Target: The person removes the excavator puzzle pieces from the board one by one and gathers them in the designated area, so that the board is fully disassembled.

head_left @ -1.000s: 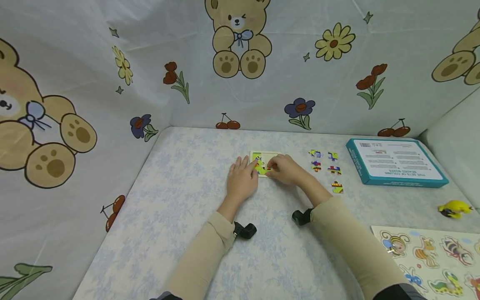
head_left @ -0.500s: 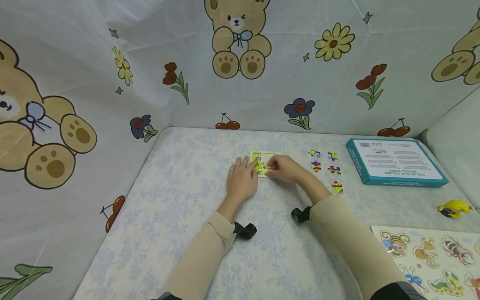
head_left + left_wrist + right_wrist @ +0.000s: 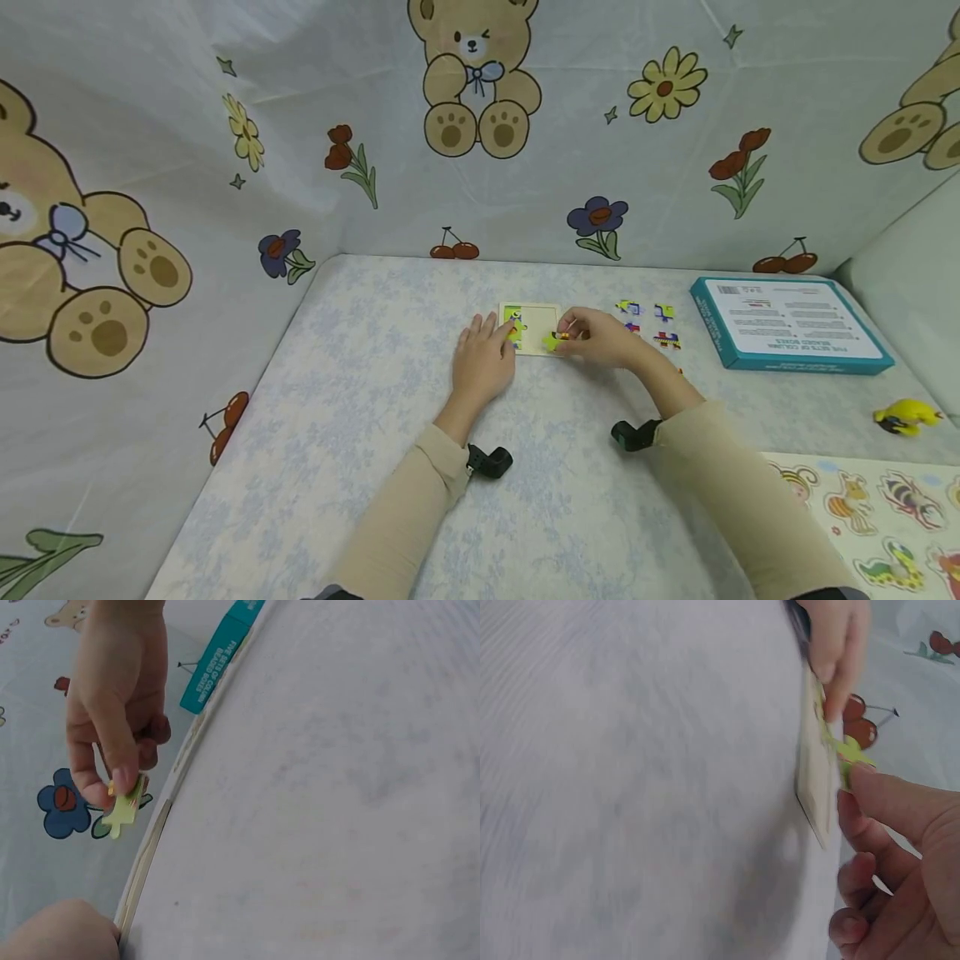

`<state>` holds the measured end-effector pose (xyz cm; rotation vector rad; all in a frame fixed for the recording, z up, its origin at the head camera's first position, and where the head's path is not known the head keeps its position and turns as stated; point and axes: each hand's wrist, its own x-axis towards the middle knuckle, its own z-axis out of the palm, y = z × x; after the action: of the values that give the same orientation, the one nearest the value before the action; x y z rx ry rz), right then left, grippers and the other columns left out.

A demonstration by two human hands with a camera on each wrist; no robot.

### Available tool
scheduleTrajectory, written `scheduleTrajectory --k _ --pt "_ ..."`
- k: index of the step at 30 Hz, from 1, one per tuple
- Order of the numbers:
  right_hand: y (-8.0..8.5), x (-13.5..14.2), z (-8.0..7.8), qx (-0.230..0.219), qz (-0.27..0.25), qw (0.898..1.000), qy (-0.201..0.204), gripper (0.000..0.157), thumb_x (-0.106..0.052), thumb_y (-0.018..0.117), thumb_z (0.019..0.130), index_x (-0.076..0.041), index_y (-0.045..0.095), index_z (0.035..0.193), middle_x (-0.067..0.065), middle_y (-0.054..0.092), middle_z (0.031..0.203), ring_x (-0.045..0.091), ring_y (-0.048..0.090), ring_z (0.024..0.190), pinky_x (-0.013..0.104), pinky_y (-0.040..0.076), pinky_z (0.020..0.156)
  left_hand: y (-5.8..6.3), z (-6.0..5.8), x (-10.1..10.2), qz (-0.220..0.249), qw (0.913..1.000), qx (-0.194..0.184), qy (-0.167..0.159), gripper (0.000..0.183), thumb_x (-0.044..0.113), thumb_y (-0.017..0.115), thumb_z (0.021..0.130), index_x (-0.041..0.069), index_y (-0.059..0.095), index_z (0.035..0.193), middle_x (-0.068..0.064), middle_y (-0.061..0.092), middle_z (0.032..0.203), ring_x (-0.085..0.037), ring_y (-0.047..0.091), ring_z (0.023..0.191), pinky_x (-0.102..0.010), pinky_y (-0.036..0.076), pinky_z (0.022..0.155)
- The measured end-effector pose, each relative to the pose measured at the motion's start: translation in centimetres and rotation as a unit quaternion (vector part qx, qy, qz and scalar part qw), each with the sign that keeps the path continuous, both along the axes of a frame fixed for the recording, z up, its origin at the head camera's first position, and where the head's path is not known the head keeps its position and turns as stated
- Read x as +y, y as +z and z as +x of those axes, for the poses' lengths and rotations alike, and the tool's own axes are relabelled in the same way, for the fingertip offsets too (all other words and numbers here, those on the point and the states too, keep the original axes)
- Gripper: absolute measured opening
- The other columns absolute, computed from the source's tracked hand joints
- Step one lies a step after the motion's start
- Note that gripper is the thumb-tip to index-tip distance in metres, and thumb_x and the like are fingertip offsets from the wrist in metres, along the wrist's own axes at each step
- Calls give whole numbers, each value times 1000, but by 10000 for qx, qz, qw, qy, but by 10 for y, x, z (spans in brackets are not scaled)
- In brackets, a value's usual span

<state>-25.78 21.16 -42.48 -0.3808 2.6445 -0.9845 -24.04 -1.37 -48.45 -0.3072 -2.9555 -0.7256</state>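
The left hand [image 3: 482,367] – fingers extended – touches the puzzle board [image 3: 537,319], most of it right of them. Over its right part, a yellow-green piece [image 3: 552,342] is pinched by the right hand's [image 3: 602,337] fingers; loose pieces [image 3: 666,340] lie right of those.

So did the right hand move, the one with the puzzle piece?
Yes. The right hand shifted to the right, bringing the puzzle piece along. Judged against the puzzle tray, it covers less of that tray now.
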Motion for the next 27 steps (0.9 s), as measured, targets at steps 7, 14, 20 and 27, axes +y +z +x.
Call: scheduleTrajectory --k 7,14,20,27 --pt "9 41 15 -400 384 9984 78 21 -19 72 91 -10 61 107 6 62 94 20 53 83 28 46 68 0 1 0 129 9999 -35 6 47 33 30 106 29 45 150 -4 30 163 -28 17 155 -47 14 127" --pt "12 79 32 -546 575 9968 -15 26 -25 72 91 -10 60 108 6 60 93 20 51 84 27 44 65 1 2 1 134 9999 -28 1 47 33 31 106 28 46 150 -5 31 163 -29 18 154 -47 14 127" --pt "9 94 38 -451 797 9957 112 23 -24 72 92 -10 60 105 4 58 90 18 51 83 26 43 65 1 2 1 114 9999 -39 -20 47 33 31 106 28 45 150 -5 30 163 -29 18 154 -47 14 127" --pt "4 94 40 -254 1041 9942 4 19 -24 72 91 -13 64 103 4 60 92 20 52 88 30 44 71 0 2 1 96 9999 -48 -23 47 34 31 106 28 43 151 -5 30 164 -28 17 155 -47 13 127"
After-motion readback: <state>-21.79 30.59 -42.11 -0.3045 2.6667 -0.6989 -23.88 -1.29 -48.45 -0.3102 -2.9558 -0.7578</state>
